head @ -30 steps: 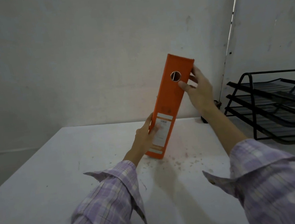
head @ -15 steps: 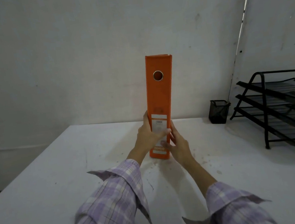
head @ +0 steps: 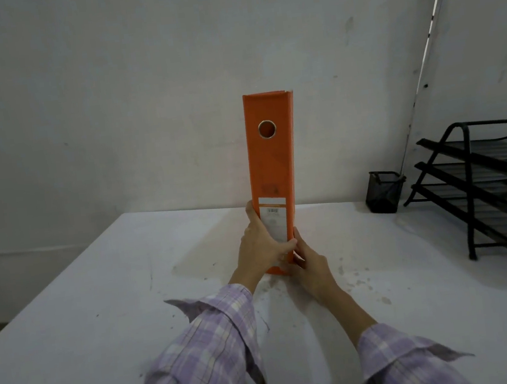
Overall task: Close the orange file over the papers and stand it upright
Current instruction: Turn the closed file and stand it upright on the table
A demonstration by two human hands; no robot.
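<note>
The orange file (head: 272, 164) stands upright and closed on the white table (head: 100, 304), spine toward me, with a round finger hole near the top and a white label low down. My left hand (head: 260, 248) grips the lower left side of the spine, thumb across the label. My right hand (head: 308, 264) holds the lower right edge at the base. The papers inside are hidden.
A black wire letter tray rack (head: 486, 193) stands at the right of the table, with a small black mesh pen cup (head: 385, 192) beside it near the wall. Crumbs and stains mark the table around the file's base. A grey wall rises behind.
The file went from leaning right to standing straight. My right hand came down from its top to its base; the left hand stayed low on the spine.
</note>
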